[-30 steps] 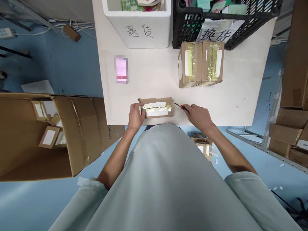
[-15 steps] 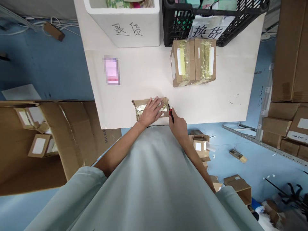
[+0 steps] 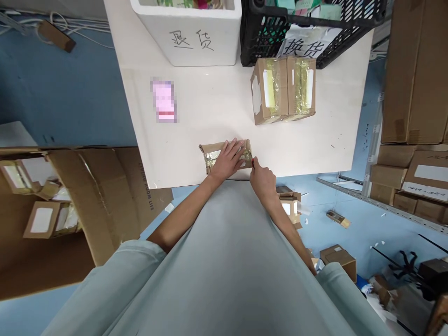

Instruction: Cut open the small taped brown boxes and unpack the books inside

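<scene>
A small cardboard box (image 3: 211,156) wrapped in shiny tape lies near the front edge of the white table. My left hand (image 3: 228,161) rests flat on top of it, fingers stretched out and pressing it down. At the box's right end, my right hand (image 3: 263,181) is closed around a utility knife (image 3: 253,161). Only a bit of the knife's red part shows; the blade is hidden at the box's edge.
Two taped boxes (image 3: 284,88) stand side by side before a black crate (image 3: 250,42). Left of it is a white foam bin (image 3: 205,44). A pixelated pink item (image 3: 164,100) lies at left. A large open carton (image 3: 87,196) holding parcels stands beside the table.
The knife has turned and shifted, so its black handle is now covered by my right hand. My left hand stays on the box. The whole view has swung slightly.
</scene>
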The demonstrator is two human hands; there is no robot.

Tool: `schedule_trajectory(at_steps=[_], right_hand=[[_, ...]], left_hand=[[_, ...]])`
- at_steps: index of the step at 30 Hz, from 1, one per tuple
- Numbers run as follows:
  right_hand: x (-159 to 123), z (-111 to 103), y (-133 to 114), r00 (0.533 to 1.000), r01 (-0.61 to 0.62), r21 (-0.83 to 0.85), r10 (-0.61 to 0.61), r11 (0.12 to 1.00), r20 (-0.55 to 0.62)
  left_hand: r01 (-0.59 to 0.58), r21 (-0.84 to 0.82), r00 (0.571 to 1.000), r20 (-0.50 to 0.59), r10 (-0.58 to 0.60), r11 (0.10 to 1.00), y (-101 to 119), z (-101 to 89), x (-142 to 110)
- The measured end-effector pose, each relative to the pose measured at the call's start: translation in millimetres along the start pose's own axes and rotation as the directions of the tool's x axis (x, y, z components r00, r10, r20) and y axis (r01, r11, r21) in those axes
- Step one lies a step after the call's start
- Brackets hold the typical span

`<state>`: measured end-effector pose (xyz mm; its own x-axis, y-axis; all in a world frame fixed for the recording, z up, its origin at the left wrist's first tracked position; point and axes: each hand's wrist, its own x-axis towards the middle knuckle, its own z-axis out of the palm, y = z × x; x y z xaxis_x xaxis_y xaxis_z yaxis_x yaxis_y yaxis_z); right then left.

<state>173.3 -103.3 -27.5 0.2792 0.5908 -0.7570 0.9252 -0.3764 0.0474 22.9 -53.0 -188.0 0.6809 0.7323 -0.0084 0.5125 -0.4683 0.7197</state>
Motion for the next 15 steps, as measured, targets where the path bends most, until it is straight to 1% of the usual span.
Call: schedule_trajectory(at_steps=[4,10,15], right_hand=[[-9.2,7.5,-1.1,0.999,-0.027,-0.035,0.026,0.999,-0.019],[-20.5,8.8,-8.0,0.998,-0.062,-0.041,0.062,0.997,-0.005],[-22.1,12.9,-12.7,0.995,-0.092,-0.023,0.09,0.996,-0.053]], left_hand=[[-0.007,0.013,1.0,-0.006,0.007,1.0,2.3,2.7,0.2],[-0.016,0.039,1.0,-0.014,0.016,0.999,4.7,6.4,0.9],[-0.051,0.033,0.997,-0.05,0.053,0.998,4.3,7.5,-1.3]])
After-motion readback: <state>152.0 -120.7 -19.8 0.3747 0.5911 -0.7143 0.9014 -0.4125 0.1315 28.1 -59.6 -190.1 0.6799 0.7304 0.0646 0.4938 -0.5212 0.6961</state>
